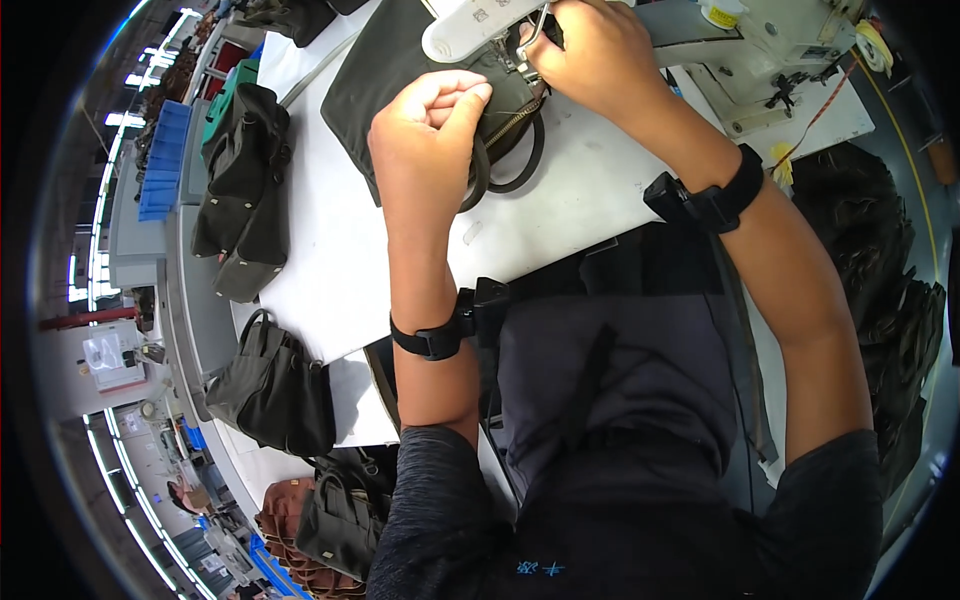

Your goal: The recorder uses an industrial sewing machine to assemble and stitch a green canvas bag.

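A dark olive fabric bag (375, 85) with a brass zipper (515, 122) and dark loop handles lies on the white table, under the head of a white sewing machine (470, 32). My left hand (428, 118) is closed just over the bag, thumb pressed against the curled fingers; anything pinched there is too small to make out. Close beside the machine's needle and presser foot (520, 62), my right hand (595, 55) has its fingers bent together. What its fingertips grip, if anything, is hidden by the hand and the metal parts.
More dark olive bags (245, 190) stand along the left, one (275, 385) at the lower table edge. Brown bags (290, 520) are stacked below. A thread spool (722, 12) sits by the machine body (790, 50). Dark fabric pieces (860, 260) hang at the right.
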Action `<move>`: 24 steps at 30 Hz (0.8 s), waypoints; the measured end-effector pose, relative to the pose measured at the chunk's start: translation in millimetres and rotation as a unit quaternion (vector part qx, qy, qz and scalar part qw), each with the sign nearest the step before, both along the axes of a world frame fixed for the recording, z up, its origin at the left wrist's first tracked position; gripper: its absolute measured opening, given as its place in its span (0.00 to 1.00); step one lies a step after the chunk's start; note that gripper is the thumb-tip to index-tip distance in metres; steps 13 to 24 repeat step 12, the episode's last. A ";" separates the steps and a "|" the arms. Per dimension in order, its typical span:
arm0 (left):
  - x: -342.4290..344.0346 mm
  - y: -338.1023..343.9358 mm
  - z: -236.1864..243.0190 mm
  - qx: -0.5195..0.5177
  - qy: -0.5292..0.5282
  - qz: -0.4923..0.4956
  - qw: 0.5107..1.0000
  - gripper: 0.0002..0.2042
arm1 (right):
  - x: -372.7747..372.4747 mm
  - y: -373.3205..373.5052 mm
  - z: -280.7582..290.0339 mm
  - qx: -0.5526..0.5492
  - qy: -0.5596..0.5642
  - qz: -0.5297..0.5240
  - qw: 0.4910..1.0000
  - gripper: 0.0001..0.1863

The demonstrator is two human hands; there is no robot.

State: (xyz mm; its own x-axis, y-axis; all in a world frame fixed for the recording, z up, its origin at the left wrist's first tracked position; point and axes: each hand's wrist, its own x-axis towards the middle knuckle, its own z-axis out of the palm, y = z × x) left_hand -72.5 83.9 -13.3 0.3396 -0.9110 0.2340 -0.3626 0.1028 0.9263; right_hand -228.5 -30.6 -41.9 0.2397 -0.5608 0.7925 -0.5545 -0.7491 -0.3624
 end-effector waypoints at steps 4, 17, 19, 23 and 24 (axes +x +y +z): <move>13.1 -8.2 -5.7 -0.048 -0.124 0.039 0.990 0.04 | 0.4 -0.5 -0.2 -0.007 -0.008 0.009 1.000 0.10; 22.0 -8.9 -0.6 -0.020 -0.260 0.106 0.960 0.05 | 0.8 -1.2 -0.4 -0.014 -0.022 0.003 1.000 0.09; 22.0 -8.9 -0.6 -0.020 -0.260 0.106 0.960 0.05 | 0.8 -1.2 -0.4 -0.014 -0.022 0.003 1.000 0.09; 22.0 -8.9 -0.6 -0.020 -0.260 0.106 0.960 0.05 | 0.8 -1.2 -0.4 -0.014 -0.022 0.003 1.000 0.09; 22.0 -8.9 -0.6 -0.020 -0.260 0.106 0.960 0.05 | 0.8 -1.2 -0.4 -0.014 -0.022 0.003 1.000 0.09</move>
